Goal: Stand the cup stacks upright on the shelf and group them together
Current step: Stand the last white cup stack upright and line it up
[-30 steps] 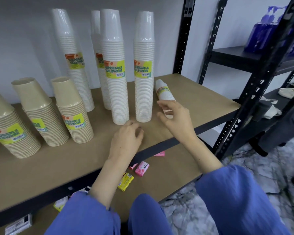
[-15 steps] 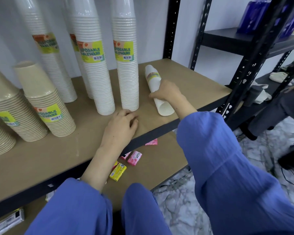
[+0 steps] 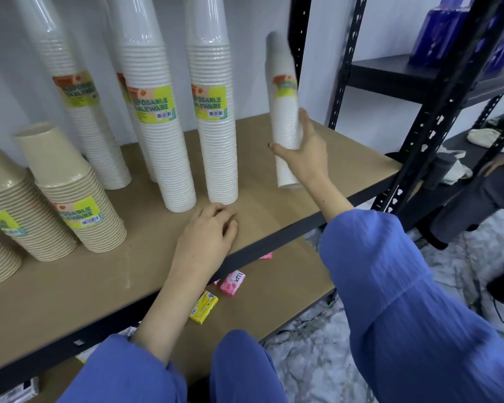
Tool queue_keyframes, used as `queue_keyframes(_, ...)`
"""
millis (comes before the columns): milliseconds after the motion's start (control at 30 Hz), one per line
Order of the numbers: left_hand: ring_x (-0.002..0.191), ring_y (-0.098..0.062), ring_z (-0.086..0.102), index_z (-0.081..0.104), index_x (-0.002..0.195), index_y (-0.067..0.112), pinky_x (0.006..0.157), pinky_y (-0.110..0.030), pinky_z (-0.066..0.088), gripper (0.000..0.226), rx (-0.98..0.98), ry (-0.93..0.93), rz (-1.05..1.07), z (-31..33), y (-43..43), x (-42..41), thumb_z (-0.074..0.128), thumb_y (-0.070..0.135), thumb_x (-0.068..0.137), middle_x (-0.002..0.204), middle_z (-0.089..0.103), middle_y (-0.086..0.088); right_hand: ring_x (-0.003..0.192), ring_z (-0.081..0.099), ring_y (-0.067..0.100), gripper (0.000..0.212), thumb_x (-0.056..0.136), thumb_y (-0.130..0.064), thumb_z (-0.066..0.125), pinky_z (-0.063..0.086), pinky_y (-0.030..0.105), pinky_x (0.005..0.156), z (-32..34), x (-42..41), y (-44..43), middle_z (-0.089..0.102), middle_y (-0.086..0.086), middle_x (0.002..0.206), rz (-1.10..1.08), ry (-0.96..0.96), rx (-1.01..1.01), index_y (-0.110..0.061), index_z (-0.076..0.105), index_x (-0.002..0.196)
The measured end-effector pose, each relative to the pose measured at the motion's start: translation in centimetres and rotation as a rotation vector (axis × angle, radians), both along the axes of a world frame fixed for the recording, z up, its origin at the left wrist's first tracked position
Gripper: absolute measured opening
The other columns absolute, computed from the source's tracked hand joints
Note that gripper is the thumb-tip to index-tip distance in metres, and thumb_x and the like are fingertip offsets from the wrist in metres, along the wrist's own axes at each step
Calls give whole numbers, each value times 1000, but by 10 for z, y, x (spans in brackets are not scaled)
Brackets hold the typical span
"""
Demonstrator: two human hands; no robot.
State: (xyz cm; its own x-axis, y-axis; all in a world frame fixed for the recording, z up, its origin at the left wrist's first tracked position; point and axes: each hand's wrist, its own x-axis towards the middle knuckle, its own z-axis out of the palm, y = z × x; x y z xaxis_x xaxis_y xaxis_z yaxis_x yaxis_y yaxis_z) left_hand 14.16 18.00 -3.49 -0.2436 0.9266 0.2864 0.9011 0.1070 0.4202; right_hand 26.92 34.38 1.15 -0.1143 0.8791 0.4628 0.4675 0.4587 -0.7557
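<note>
the slim cup stack (image 3: 282,112) is in your right hand (image 3: 306,155) – fingers and thumb curled round its lower half, clamped on it; it stands close to upright over the right part of the shelf (image 3: 274,216), its top leaning a little toward the other stacks; its wide end points down near the board, but you cannot tell from here whether it touches; its label is blurred.

just to its left, apart from it, the tall white stacks (image 3: 216,158) stand upright in a close group, wide ends on the shelf, each with a green and yellow label; one of them is half hidden behind the others.

your left hand (image 3: 210,228) rests on the shelf near the front edge, just in front of the nearest white stack; its fingers are loosely curled and hold nothing.

farther left the tan stacks (image 3: 73,199) stand on the shelf too – shorter and wider, side by side.

below, on the lower shelf (image 3: 274,301), a pink bar (image 3: 233,283) and a yellow bar (image 3: 203,307) lie near each other; a black post (image 3: 419,135) rises at the shelf's right corner; blue bottles (image 3: 440,27) sit on the next rack at upper right.
</note>
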Motion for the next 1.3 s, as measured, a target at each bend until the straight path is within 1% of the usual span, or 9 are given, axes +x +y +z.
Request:
queue_keyframes(67,118,-17,45,57,123,17,90,-29,41,33,0,0,3,0,0,0,43,23,94,129,53,1,122,43,28,81,78,-26,69,33,25,96,-2,-3,0,47,15,134,-18,137,91,-11,22,142)
queue_keyframes(167,118,-18,45,57,124,18,92,-30,41,34,-9,5,5,-1,0,-1,42,23,94,130,53,1,118,39,17,82,78,-18,69,23,1,88,-7,-8,-1,42,16,136,-18,270,181,-7,20,143)
queue_keyframes(367,118,-15,45,55,125,19,93,-27,40,34,-6,11,6,-2,2,-2,41,25,94,132,51,3,101,29,-7,91,71,-12,74,21,-9,84,-22,-12,-3,37,1,118,-4,324,169,-10,19,143)
queue_keyframes(467,119,-15,43,55,125,20,92,-25,38,34,-8,15,9,-2,2,-2,41,25,95,134,50,4,101,27,-10,93,68,-10,76,18,-11,85,-22,-12,-4,39,11,128,2,304,185,-9,19,142)
queue_keyframes(567,121,-14,42,54,126,21,93,-23,37,35,-14,23,13,-2,2,-2,40,26,95,135,48,5,98,26,-11,95,67,-10,76,21,-6,86,-24,-14,-8,39,14,130,9,271,192,-10,19,142)
queue_keyframes(700,123,-13,40,53,128,22,95,-24,37,36,-23,6,14,-1,1,-1,38,27,95,137,46,6,106,31,5,95,68,-13,75,24,15,91,-28,-16,-12,42,14,127,33,216,170,-15,17,143)
queue_keyframes(933,122,-11,39,53,127,23,93,-23,37,35,-10,-12,3,-2,0,-2,38,27,95,136,47,8,108,30,5,99,67,-12,76,27,23,94,-32,-16,-17,38,12,131,30,212,156,-20,15,143)
queue_keyframes(1100,121,-11,40,53,127,23,94,-23,36,35,0,-11,-5,-2,-1,-2,38,27,95,135,47,7,102,27,-4,105,63,-10,79,25,13,88,-34,-16,-18,37,13,130,18,191,170,-19,13,144)
queue_keyframes(1300,121,-10,40,53,126,22,94,-23,37,35,13,-23,-9,-2,-1,-3,38,27,95,135,47,7,107,31,6,107,63,-8,79,30,27,91,-34,-15,-22,36,14,133,18,163,144,-19,10,144)
